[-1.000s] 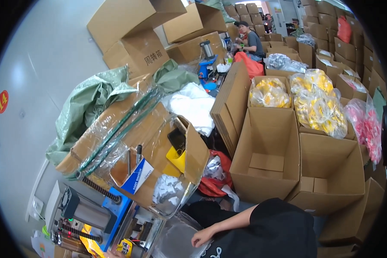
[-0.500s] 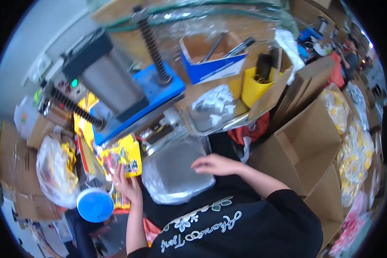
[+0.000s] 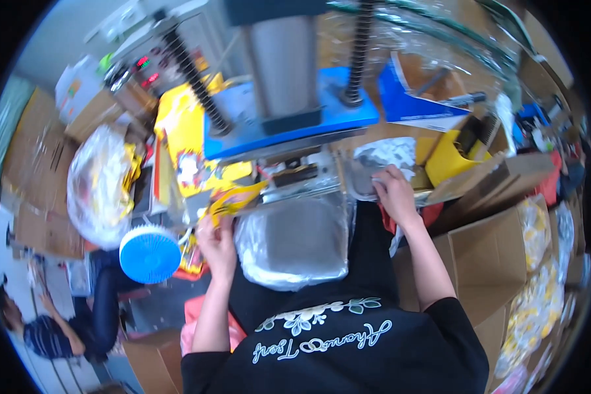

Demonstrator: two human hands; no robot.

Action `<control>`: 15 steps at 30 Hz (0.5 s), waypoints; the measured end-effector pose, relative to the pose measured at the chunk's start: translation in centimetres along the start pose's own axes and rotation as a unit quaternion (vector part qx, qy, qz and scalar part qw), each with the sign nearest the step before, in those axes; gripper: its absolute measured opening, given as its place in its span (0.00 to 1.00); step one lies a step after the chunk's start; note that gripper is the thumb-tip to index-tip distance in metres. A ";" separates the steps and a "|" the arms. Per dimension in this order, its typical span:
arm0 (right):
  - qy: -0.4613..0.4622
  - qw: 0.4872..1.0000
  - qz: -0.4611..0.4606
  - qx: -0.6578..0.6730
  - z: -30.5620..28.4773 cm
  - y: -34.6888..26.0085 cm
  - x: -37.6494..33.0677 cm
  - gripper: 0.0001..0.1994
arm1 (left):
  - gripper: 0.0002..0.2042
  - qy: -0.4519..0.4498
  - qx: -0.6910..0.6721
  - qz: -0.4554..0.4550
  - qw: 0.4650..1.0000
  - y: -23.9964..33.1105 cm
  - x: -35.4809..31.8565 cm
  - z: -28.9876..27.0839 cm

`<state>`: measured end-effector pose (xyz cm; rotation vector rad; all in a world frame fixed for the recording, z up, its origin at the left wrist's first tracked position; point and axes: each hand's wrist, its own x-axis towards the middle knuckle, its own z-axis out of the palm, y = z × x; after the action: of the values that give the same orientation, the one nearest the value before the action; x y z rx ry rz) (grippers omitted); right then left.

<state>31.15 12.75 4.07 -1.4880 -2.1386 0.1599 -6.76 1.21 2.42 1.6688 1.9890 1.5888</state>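
Left hand pinches a glossy yellow plastic pouch; right hand at a clear tray

The left hand (image 3: 217,246) has its fingertips closed narrowly on the near left end of the glossy yellow plastic pouch (image 3: 241,197), whose thin, creased strip slants away toward the blue metal press (image 3: 289,134). The right hand (image 3: 398,196), well apart from the pouch, bends its fingers over the near edge of the clear plastic tray (image 3: 359,178); whether they grip anything, I cannot tell. White, crumpled-looking pieces (image 3: 391,152) fill the tray.

Between the forearms, a flat grey pad (image 3: 305,233) with rounded corners lies under wrinkled clear film, its far edge just before the press. The press carries a smooth grey cylinder (image 3: 285,65) between two dark coil springs (image 3: 192,75). More yellow printed pouches (image 3: 184,125) lie by its left corner, near a round blue ribbed fan (image 3: 150,255) and a clear, crinkled bag of yellow packets (image 3: 98,187).

Dark print on the held pouch is blurred. The blue-and-white carton (image 3: 410,98) beyond the tray's far edge holds pens. Pale script lettering and flowers decorate the black cloth shirt (image 3: 335,354).
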 end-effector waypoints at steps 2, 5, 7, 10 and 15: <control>0.033 0.999 -0.036 0.016 0.3 -0.1 0.3 0.09 | 0.05 -0.033 -0.166 -0.090 0.982 3.7 -0.7 0.5; 0.051 0.991 -0.012 0.124 0.7 -1.4 1.7 0.11 | 0.06 -0.078 -0.287 -0.186 0.936 5.6 -2.0 1.4; 0.069 0.970 0.049 0.226 0.8 -1.7 1.8 0.16 | 0.07 -0.098 -0.318 -0.231 0.914 4.9 -3.2 2.6; 0.088 0.928 0.098 0.348 0.7 -1.7 1.8 0.17 | 0.09 -0.116 -0.303 -0.230 0.918 4.2 -4.4 4.3; -0.049 0.911 0.073 0.404 0.6 -4.3 0.9 0.17 | 0.08 -0.152 -0.206 -0.207 0.944 3.7 -5.5 5.5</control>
<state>26.97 12.05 5.50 -1.1279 -1.6765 1.0513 1.38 -0.03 -0.11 1.1592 1.5813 1.3713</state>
